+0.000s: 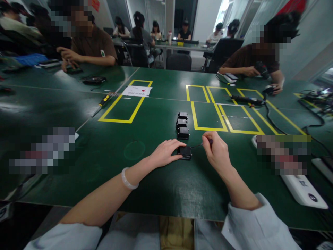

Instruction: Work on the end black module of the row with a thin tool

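Note:
On the green table lies a small black box-shaped part (185, 152) with little pins or screws at its corners. My left hand (166, 152), with a pale bracelet at the wrist, grips it from the left between thumb and fingers. From the right, my right hand (215, 149) is closed round the handle of a small screwdriver (197, 147). Its thin shaft points left and reaches the part's right edge. Just beyond stand three similar black parts in a row, the nearest one (183, 132) close to my left fingertips.
Yellow tape rectangles (208, 129) mark the table. A yellow-and-black tool (104, 100) lies at the left, beside a paper sheet (137, 91). A white power strip (299, 191) lies at the right. Two co-workers sit across the table, one holding a power drill (261, 69). Cables run along the right.

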The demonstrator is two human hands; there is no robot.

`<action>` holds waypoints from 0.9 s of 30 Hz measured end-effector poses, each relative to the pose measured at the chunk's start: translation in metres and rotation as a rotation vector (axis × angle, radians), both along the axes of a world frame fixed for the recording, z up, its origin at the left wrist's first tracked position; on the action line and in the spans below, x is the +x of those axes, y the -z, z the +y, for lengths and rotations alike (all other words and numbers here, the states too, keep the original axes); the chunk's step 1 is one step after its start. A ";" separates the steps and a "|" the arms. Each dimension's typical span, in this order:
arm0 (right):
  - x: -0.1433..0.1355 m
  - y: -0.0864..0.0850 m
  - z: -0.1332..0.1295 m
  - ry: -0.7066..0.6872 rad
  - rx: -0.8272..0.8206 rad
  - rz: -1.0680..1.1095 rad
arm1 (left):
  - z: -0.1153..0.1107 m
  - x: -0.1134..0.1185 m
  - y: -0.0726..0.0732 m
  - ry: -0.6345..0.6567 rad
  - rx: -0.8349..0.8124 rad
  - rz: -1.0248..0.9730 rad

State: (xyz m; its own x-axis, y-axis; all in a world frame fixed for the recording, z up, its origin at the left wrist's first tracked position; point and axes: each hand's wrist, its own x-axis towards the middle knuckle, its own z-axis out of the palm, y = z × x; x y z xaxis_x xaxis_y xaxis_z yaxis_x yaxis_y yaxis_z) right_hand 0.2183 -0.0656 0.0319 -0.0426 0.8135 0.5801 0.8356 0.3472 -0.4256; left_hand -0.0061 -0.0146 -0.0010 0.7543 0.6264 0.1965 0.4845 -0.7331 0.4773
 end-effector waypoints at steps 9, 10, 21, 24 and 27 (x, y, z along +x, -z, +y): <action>0.000 -0.002 -0.001 0.017 -0.009 0.004 | 0.000 0.000 0.000 0.005 -0.008 -0.021; 0.000 -0.003 -0.001 0.011 -0.009 -0.004 | 0.000 0.000 0.000 0.003 -0.009 -0.021; 0.000 -0.001 0.000 0.029 0.030 -0.003 | -0.001 0.001 0.000 0.005 0.000 -0.011; 0.000 -0.002 -0.001 0.034 0.020 -0.004 | 0.000 0.000 0.001 -0.001 0.003 -0.006; 0.000 -0.002 -0.001 0.034 0.009 -0.024 | 0.000 0.000 0.001 0.000 0.003 -0.005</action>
